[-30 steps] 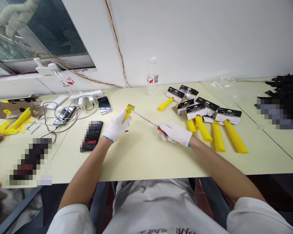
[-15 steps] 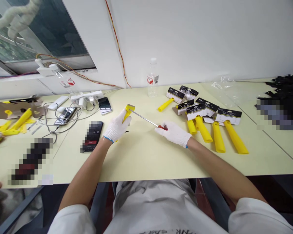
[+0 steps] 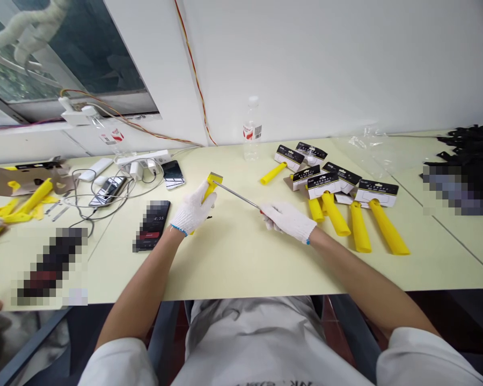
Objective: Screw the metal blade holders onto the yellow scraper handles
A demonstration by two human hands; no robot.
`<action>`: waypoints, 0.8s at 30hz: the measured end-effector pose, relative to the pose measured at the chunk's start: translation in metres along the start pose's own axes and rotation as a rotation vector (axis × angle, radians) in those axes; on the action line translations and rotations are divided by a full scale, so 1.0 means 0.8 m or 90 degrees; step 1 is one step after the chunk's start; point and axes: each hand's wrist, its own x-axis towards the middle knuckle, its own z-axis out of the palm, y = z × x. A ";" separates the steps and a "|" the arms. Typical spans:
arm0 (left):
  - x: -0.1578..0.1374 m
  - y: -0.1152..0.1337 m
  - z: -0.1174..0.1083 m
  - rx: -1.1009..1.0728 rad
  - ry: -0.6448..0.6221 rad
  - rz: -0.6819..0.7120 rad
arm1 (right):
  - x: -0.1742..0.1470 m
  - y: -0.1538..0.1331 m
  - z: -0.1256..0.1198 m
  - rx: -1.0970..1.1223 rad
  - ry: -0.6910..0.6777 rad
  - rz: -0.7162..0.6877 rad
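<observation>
On my monitor, the left glove (image 3: 191, 208) and right glove (image 3: 292, 221) read white, cuffs edged blue. I log: hand tool (image 3: 213, 178), yellow; screwdriver (image 3: 237, 194), silver shaft; cards (image 3: 377, 192), black-and-white; handles (image 3: 388, 228), yellow; tabletop (image 3: 225, 273), pale yellow.

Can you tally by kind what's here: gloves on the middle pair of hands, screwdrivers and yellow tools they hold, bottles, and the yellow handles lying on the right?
White gloves: 2
Screwdriver: 1
Held yellow tool: 1
Clear plastic bottles: 2
Yellow handles on the right, as far as visible: 5
Total: 11
</observation>
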 end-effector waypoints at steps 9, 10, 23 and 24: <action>0.000 0.000 0.000 0.014 -0.002 0.005 | 0.000 -0.001 -0.001 -0.025 0.033 -0.001; 0.000 0.000 0.000 0.015 -0.002 0.008 | 0.001 0.000 -0.001 -0.050 0.055 0.003; 0.002 -0.004 0.000 0.009 -0.004 0.011 | 0.004 0.004 0.000 -0.069 0.012 0.003; 0.001 -0.004 0.000 0.009 -0.004 0.010 | 0.004 0.005 0.000 -0.037 -0.008 0.002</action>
